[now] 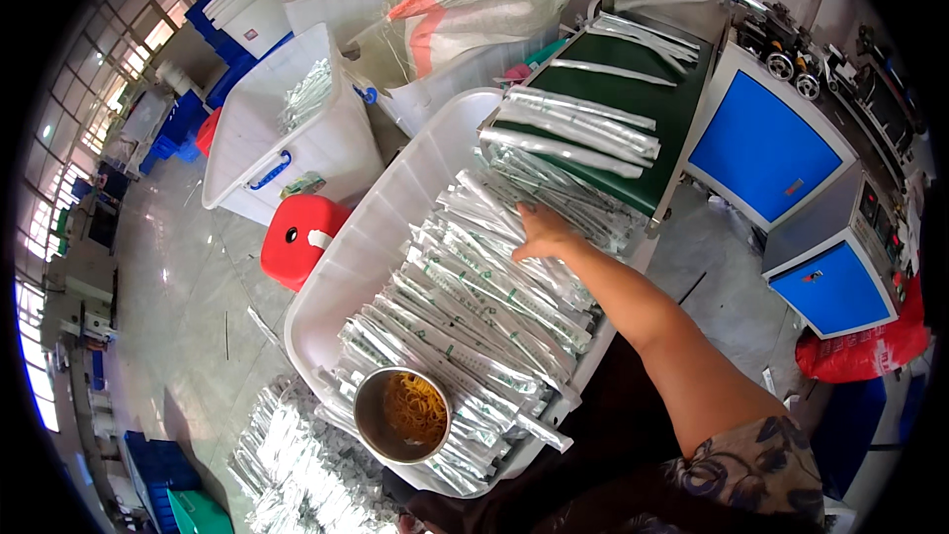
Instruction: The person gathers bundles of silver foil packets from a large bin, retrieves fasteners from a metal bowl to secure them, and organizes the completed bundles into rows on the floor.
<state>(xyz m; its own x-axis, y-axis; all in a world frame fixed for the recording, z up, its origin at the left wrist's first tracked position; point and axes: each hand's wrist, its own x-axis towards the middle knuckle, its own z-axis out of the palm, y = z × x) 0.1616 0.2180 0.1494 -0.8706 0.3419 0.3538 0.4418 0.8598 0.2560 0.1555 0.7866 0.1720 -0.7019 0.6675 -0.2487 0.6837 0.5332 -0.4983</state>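
My right hand (pixel 544 233) rests on a layer of long, thin white wrapped sticks (pixel 474 282) with green print, which look like wrapped straws. Its thumb and fingers are spread apart over the sticks, and no separate bundle shows lifted in it. The sticks lie side by side in a large white plastic tub (pixel 331 267). On their near end stands a round metal bowl (pixel 368 423) holding yellow rubber bands (pixel 415 410). Beyond my hand, larger wrapped bundles (pixel 583 129) lie on a green conveyor belt (pixel 633 79). My left hand does not show.
A red plastic stool (pixel 287 267) stands against the tub's left side. White bins (pixel 336 153) and a woven sack (pixel 465 30) are behind it. Loose wrapped sticks (pixel 297 465) pile up at lower left. Blue-and-white machine cabinets (pixel 771 133) stand at right, near a red bag (pixel 860 346).
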